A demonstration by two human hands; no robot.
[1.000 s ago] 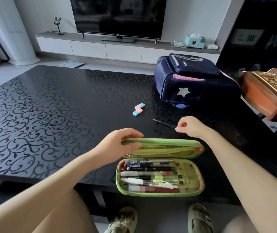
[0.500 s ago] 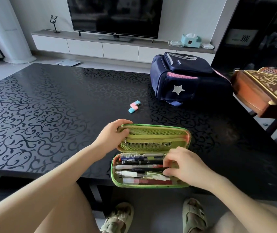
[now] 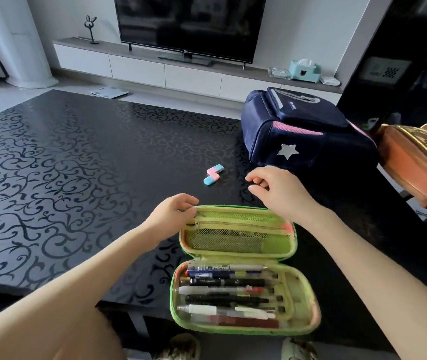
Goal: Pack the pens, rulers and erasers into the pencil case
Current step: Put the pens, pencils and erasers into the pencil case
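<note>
The left grip (image 3: 174,213) pinches the eleven o'clock corner of the pencil case (image 3: 289,255), thumb and fingers curled over the lid's rim to prop it open. The right grip (image 3: 279,190) hovers just past the lid at twelve o'clock, fingers loosely curled around nothing that shows. At nine o'clock from it, near but apart, two pink-and-blue erasers (image 3: 213,174) lie touching on the tabletop (image 3: 64,178).

The likeliest slip is a one-finger pickup. Because the erasers touch, lifting one may skate the other away across the glossy surface. The case's tray, packed with pens (image 3: 228,283), sits at the tabletop's six o'clock edge and seems to overhang it. A tug on the lid could tip it and spill the pens. With the tray this full, erasers laid on top may jam the zip. A navy backpack (image 3: 308,133) stands at one o'clock, clear of the reach.
</note>
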